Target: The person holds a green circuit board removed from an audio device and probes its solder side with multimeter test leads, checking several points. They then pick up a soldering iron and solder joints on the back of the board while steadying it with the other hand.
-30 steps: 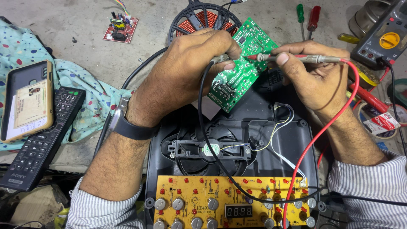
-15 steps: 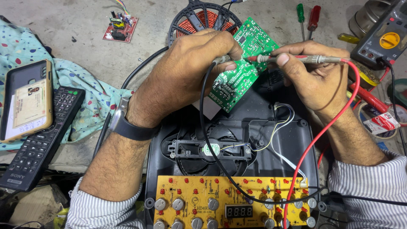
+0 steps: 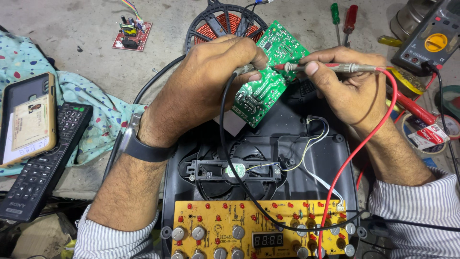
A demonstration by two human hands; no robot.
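Left hand (image 3: 206,81) pinches a black probe (image 3: 242,70), right hand (image 3: 345,88) grips a red probe (image 3: 330,67), tips meeting on a tilted green circuit board (image 3: 268,72) between the fingertips, apparently mid-measurement.

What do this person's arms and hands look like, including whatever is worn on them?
Both hands are bare, with no gloves or rings that show. The left hand has a dark wristwatch with a silvery case edge on its wrist. The right hand has nothing on its wrist. Both forearms are hairy, and the white sleeves with thin grey stripes are pushed back toward the elbows.
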